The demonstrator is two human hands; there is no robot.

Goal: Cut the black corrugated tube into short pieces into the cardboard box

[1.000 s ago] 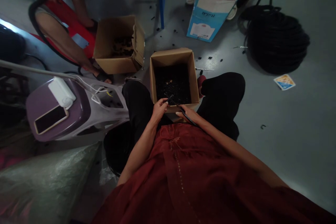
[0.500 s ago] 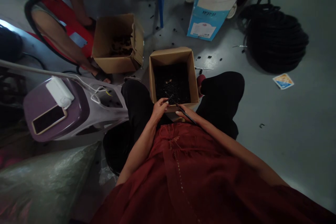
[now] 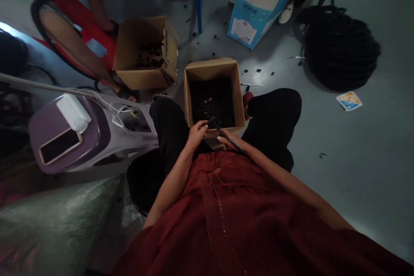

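Observation:
I sit on the floor with an open cardboard box (image 3: 189, 95) between my knees, filled with small black pieces. My left hand (image 3: 196, 132) is closed in a pinch on the end of a thin black tube (image 3: 226, 137) just at the box's near edge. My right hand (image 3: 230, 139) is closed around the same tube a little lower, and the tube runs back over my right wrist toward my lap.
A second cardboard box (image 3: 147, 54) stands to the left beside another person's arm (image 3: 69, 49). A purple stool (image 3: 93, 133) carries a phone (image 3: 60, 145) and charger. A blue-white box (image 3: 255, 13) and a black hose coil (image 3: 339, 47) lie behind. Small black bits dot the floor.
My hands hold the same pose on the tube. The blue-white box at the back has been tilted and shifted slightly left by another person.

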